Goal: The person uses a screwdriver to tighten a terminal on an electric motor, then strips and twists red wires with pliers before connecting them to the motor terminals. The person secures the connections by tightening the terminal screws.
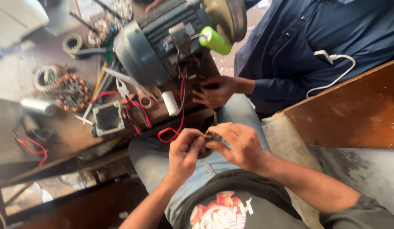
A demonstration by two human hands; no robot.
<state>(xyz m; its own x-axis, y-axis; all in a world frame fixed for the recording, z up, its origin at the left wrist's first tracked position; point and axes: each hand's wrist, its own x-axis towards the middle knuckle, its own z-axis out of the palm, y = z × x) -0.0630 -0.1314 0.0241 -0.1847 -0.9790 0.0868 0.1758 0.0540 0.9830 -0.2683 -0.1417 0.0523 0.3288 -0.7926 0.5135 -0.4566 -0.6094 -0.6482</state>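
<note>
Head view: left hand and right hand pinch red wire.

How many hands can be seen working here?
3: the wearer's left hand and right hand pinch a red wire over the lap; a co-worker's hand rests below the grey motor. Others may be hidden.
</note>
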